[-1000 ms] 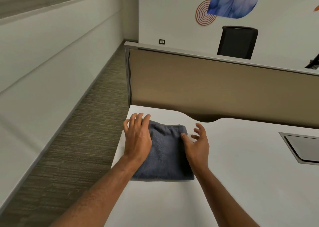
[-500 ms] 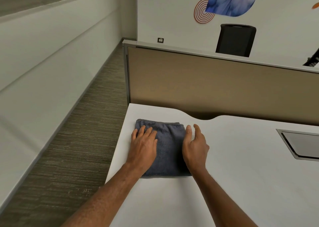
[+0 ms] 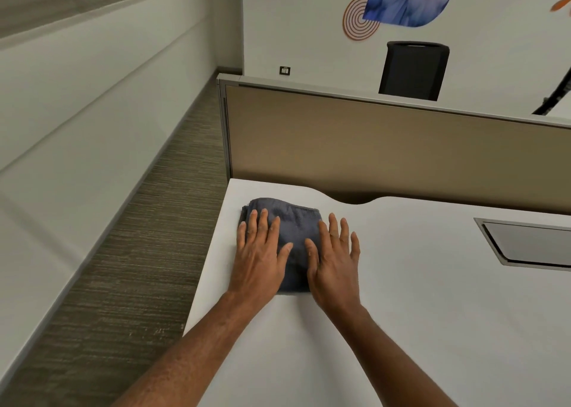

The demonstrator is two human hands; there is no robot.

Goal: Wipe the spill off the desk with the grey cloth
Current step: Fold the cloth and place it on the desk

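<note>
Grey cloth (image 3: 293, 233) sits folded at the desk's (image 3: 432, 298) 10 o'clock corner, left hand (image 3: 258, 256) and right hand (image 3: 335, 266) flat on it, fingers spread, gripping nothing (probably pressing for wiping; no spill visible).

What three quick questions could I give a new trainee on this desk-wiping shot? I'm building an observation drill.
1. True or false: both hands lie flat with spread fingers on or beside the grey cloth.
2. Which corner of the desk holds the cloth? A) far left B) near right C) far right
3. Fill in: the recessed metal panel sits to the ____ of the cloth.

Key
1. True: the left hand presses on the cloth; the right hand covers its right edge and the desk.
2. A
3. right
</note>
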